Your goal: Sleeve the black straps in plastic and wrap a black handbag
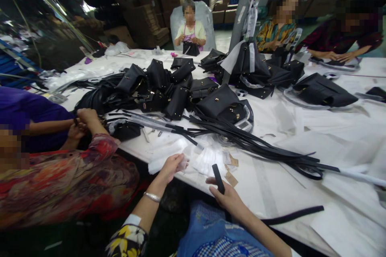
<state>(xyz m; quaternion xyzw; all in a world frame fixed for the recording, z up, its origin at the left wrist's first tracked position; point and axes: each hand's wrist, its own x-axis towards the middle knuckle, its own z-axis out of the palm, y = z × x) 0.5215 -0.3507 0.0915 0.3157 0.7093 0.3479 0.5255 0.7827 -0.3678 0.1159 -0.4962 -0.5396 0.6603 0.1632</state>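
My right hand (pixel 225 193) is closed round a black strap (pixel 218 178), whose short end stands up above the thumb, near the table's front edge. Further along, a length of black strap (pixel 297 214) lies on the table beyond my right wrist. My left hand (pixel 175 165), with a silver bangle on its wrist, has its fingers closed on a thin translucent white sheet (pixel 184 164). Between and beyond the hands lie white plastic sleeves (pixel 209 160) and small brown tags (pixel 231 179).
Black handbags (pixel 217 106) are heaped mid-table, with long black straps (pixel 259 140) before them. A person in a red patterned top (pixel 75 184) sits close at the left, beside a purple sleeve. Several people work across the white table (pixel 256 200). White sheets (pixel 346 217) lie at the right.
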